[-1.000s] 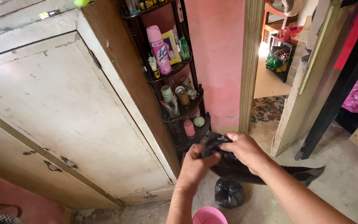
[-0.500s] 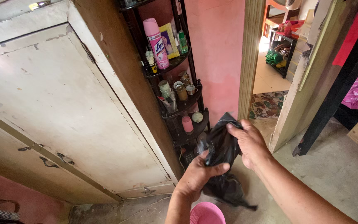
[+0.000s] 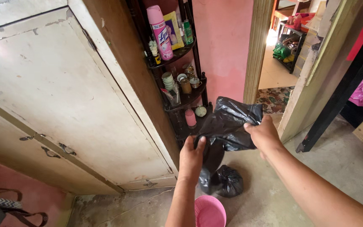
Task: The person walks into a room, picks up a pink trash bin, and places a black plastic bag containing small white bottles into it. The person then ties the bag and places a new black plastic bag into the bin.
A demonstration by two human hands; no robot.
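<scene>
While the left hand (image 3: 192, 157) and the right hand (image 3: 263, 132) each pinch an edge of the black plastic bag (image 3: 227, 126) in the air above the tied black bag (image 3: 227, 180) on the floor, better pull the edges apart evenly, to avoid tearing.

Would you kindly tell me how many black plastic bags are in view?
2: one black bag held open between left hand and right hand; one tied bag on the floor below.
</scene>
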